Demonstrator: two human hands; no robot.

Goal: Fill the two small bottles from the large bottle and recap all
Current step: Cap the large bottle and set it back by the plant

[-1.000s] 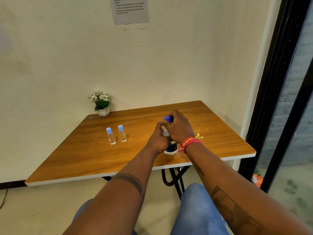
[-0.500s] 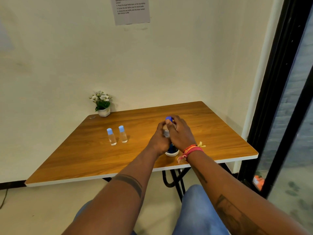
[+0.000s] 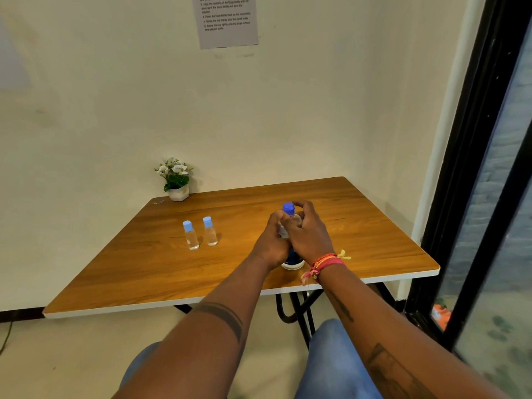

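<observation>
Hands both gripped large bottle (image 3: 291, 256) near tabletop's front edge, left hand (image 3: 272, 244) on body, right hand (image 3: 308, 234) by cap (image 3: 288, 208); small bottles (image 3: 200, 233) stood capped.

Open table (image 3: 374, 243) lies right of the hands; two small bottles (image 3: 200, 233) stand leftward, seemingly well apart.

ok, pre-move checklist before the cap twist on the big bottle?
1. Large bottle upright on table: ok.
2. Left hand grips bottle body: ok.
3. Right hand fingers at blue cap: ok, curled beside it.
4. Cap seated on neck: ok; tightness cannot tell.
5. Two small bottles upright, capped, apart from the hands: ok.
6. Small bottles' fill level: cannot tell.
</observation>
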